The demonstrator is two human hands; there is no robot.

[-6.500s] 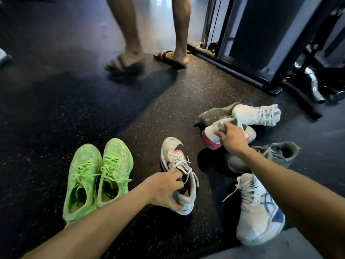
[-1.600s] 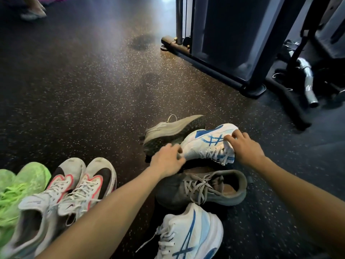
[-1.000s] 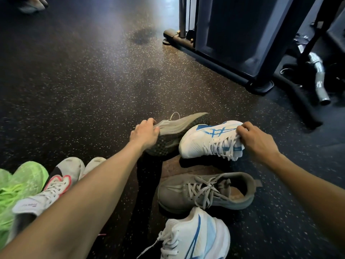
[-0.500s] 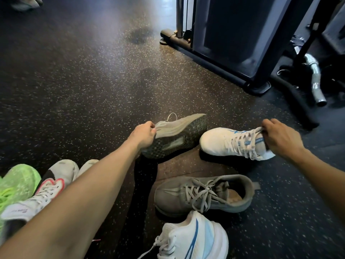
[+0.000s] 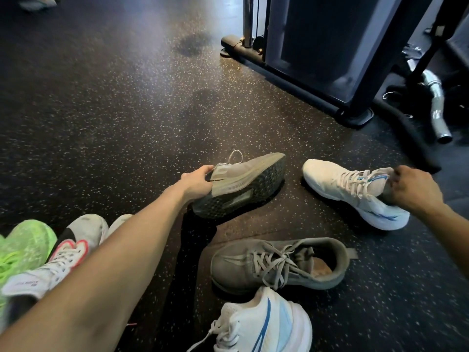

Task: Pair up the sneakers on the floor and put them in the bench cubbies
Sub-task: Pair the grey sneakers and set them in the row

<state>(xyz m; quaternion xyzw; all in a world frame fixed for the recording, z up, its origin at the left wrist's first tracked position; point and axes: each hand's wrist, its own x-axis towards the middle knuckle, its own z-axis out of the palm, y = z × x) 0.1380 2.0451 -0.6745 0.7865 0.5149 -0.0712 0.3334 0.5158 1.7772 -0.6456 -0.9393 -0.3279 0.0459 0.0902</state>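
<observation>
My left hand (image 5: 196, 182) grips the heel of a grey sneaker (image 5: 243, 184) tipped on its side, sole facing me. My right hand (image 5: 413, 191) holds the collar of a white-and-blue sneaker (image 5: 347, 189) that rests upright on the floor, toe pointing left. Its match, a second white-and-blue sneaker (image 5: 261, 326), lies at the bottom edge. The other grey sneaker (image 5: 276, 265) sits upright between them. At the left stand a white, black and pink pair (image 5: 63, 255) and a neon green sneaker (image 5: 22, 250), partly hidden by my left arm. No bench is in view.
A dark gym machine base (image 5: 317, 59) stands at the back right, with a chrome bar (image 5: 436, 107) and black cables beside it. Speckled black rubber floor (image 5: 114, 110) stretches open to the back left. Someone's feet (image 5: 38, 1) show at the top left corner.
My right hand has turned the white-and-blue sneaker upright and drawn it right, away from the grey one. My left hand has moved onto the tipped grey sneaker's heel and taken hold.
</observation>
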